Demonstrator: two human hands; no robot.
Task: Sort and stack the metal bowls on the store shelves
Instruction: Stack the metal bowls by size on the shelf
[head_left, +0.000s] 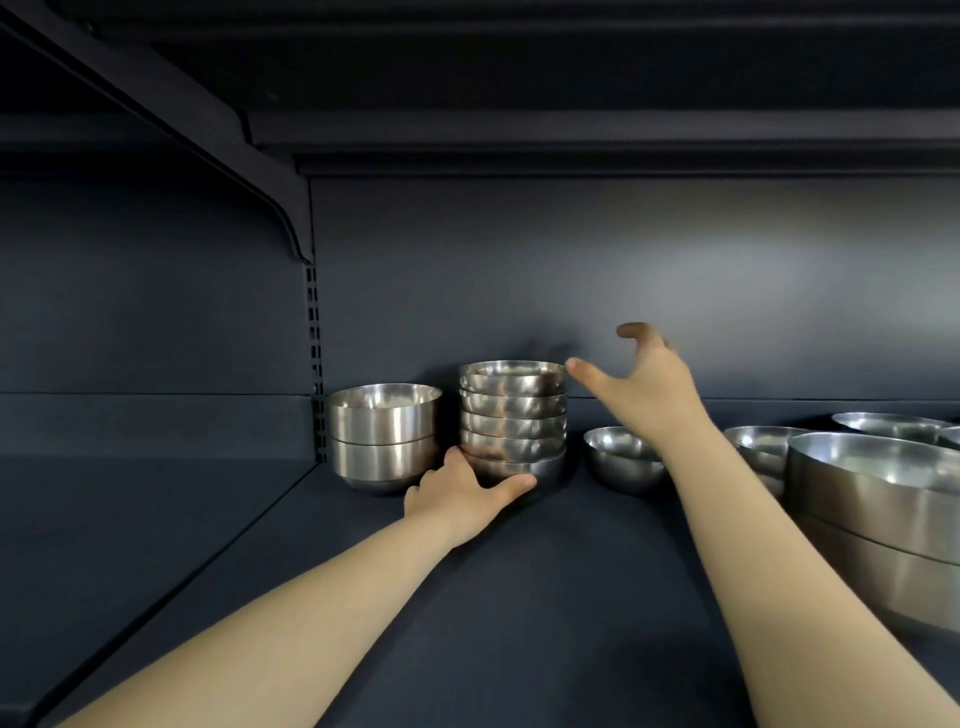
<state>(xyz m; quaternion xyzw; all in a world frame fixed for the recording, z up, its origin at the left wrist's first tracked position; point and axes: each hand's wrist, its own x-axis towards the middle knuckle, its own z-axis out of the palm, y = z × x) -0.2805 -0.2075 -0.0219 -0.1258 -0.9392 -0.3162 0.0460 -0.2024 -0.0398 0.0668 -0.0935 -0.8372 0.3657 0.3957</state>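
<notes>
A stack of several small round metal bowls (513, 415) stands at the back of the dark shelf (545, 597). My left hand (462, 491) grips the bottom bowl of that stack, thumb on its right front, fingers behind its left side. My right hand (644, 382) hovers open just right of the stack's top, fingers spread, fingertip almost touching the top rim. Left of the stack stand two nested straight-sided bowls (385, 436). A single small round bowl (623, 457) sits to the right, partly behind my right forearm.
At the right edge are large metal bowls (878, 514) nested together, with a medium bowl (761, 447) and a flat wide bowl (891, 423) behind. A shelf upright with slots (313, 364) rises behind the left bowls. Another shelf hangs overhead.
</notes>
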